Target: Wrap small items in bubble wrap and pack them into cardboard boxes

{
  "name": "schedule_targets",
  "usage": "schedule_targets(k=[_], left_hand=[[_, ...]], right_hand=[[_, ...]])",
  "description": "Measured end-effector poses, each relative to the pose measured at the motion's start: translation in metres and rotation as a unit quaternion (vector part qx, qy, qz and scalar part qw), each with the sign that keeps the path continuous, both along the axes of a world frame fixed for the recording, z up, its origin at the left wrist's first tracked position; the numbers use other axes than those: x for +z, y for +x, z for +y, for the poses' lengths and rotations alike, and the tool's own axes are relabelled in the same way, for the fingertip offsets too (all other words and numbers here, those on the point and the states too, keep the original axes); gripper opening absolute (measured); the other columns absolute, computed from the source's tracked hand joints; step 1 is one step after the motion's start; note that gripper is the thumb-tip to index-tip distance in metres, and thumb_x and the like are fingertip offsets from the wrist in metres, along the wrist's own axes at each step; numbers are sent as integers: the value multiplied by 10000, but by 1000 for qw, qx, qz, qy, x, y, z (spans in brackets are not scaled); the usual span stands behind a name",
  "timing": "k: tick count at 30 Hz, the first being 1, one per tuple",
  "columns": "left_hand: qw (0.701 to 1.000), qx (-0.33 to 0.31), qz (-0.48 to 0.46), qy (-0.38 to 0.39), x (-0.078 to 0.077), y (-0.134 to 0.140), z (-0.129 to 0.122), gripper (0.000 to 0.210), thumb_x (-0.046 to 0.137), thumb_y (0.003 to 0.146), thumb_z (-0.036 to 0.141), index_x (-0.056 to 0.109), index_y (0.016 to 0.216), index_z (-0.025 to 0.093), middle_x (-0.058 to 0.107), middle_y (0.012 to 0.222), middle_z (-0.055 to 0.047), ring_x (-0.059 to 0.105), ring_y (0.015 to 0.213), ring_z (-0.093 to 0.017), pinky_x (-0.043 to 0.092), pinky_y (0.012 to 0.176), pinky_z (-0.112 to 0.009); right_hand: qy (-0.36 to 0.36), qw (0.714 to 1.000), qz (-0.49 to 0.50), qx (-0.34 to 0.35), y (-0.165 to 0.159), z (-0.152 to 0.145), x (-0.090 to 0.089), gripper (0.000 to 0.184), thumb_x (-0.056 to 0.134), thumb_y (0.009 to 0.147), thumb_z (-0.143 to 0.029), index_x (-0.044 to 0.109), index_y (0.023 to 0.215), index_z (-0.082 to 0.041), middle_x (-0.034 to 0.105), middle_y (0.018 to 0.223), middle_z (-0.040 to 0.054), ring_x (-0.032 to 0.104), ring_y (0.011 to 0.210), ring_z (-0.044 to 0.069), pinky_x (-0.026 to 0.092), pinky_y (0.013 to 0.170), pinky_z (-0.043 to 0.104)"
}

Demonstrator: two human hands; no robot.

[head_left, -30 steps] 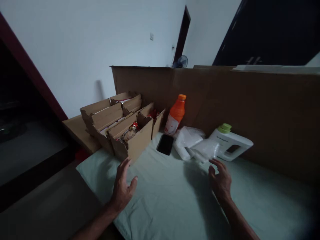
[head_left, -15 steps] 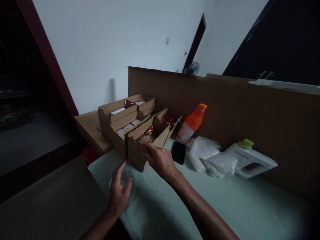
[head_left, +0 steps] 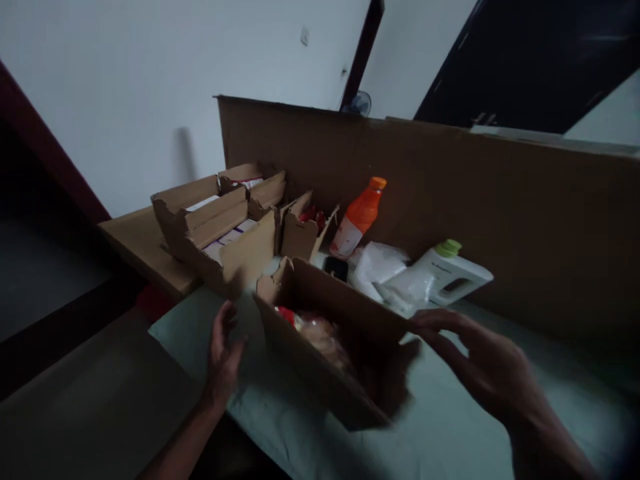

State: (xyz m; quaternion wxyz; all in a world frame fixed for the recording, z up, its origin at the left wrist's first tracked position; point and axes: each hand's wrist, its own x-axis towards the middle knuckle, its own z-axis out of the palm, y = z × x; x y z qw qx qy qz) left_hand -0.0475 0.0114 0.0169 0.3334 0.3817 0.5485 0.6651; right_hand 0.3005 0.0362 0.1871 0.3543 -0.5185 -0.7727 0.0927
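The grip of the right hand [head_left: 483,363] is clamped on the upper corner of a cardboard box [head_left: 310,367], which is situated between the 2 hands, over the cloth-covered counter [head_left: 450,420], with a shiny packet [head_left: 323,333] inside. The left hand [head_left: 223,363] has its fingers apart, near the other boxes [head_left: 250,250].

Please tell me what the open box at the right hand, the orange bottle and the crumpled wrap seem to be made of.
Open box: probably cardboard, matt brown, judging by its ragged cut edges.
Orange bottle: likely plastic, smooth, going by its even colour and tapered shoulders.
Crumpled wrap: seemingly thin plastic film, whitish, translucent, with pale glints on its folds.
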Motion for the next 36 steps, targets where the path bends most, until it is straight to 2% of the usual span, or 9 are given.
schedule_targets(k=[3, 7, 10, 13, 18, 22, 27, 32, 36], left_hand=[[992, -122, 16, 22, 2, 13, -3, 704, 644, 824, 334, 420, 1486, 248, 472, 1540, -106, 440, 1421, -319, 364, 1171, -494], [970, -241, 16, 8, 5, 24, -11, 731, 659, 809, 371, 441, 1486, 203, 505, 1521, -117, 426, 1434, -359, 358, 1186, -515], [956, -291, 37, -25, 5, 28, -20, 656, 674, 809, 399, 530, 1413, 187, 614, 1396, -120, 494, 1372, -383, 379, 1170, -539], [954, -288, 61, -49, 2, 36, -28, 612, 667, 840, 407, 534, 1402, 204, 633, 1354, -118, 525, 1340, -362, 377, 1170, -525], [955, -281, 73, -62, -6, 69, -28, 773, 669, 858, 439, 345, 1524, 216, 508, 1489, -139, 426, 1428, -351, 327, 1199, -516], [931, -351, 96, -29, -2, 109, -16, 816, 649, 873, 412, 252, 1554, 202, 406, 1563, -155, 324, 1491, -344, 241, 1236, -520], [923, -368, 112, -20, -10, 137, -3, 814, 625, 876, 368, 212, 1555, 191, 359, 1585, -178, 309, 1500, -333, 230, 1235, -530], [944, -295, 135, -67, -50, 141, -7, 720, 624, 855, 445, 375, 1475, 175, 503, 1468, -185, 402, 1443, -349, 265, 1216, -542], [954, -233, 155, -102, -73, 148, -14, 705, 563, 865, 467, 371, 1476, 174, 548, 1413, -183, 448, 1410, -347, 351, 1181, -510]], right_hand=[[-22, 990, 76, -117, 38, -29, -26, 300, 641, 838, -580, 741, 964, -327, 758, 988, 75, 706, 937, 303, 569, 799, 441], [-21, 955, 239, -173, 57, -71, -74, 317, 550, 907, -524, 735, 1032, -298, 729, 1166, 109, 687, 1023, 325, 582, 814, 469], [-85, 939, 289, -169, 52, -96, -111, 425, 416, 966, -533, 728, 1141, -303, 751, 1108, 110, 716, 921, 309, 604, 807, 473], [-151, 944, 264, -127, 32, -110, -132, 458, 425, 963, -571, 701, 1247, -341, 729, 1224, 73, 699, 1077, 309, 603, 896, 456], [-167, 945, 265, -97, 18, -103, -132, 560, 410, 977, -588, 543, 1452, -323, 633, 1397, 58, 552, 1329, 302, 470, 1096, 484], [-140, 929, 296, -175, 47, -87, -140, 549, 354, 992, -599, 606, 1388, -315, 689, 1308, 54, 564, 1308, 292, 436, 1125, 493], [-148, 925, 309, -165, 88, -80, -145, 516, 407, 972, -601, 703, 1243, -276, 742, 1171, 67, 626, 1199, 319, 500, 1046, 499], [-157, 946, 245, -144, 130, -39, -112, 461, 525, 918, -571, 736, 1149, -232, 760, 1104, 95, 697, 1018, 317, 580, 867, 441], [-33, 983, 116, -137, 140, 46, -80, 335, 524, 910, -433, 749, 1054, -231, 749, 1125, 104, 687, 1054, 291, 543, 930, 453]])
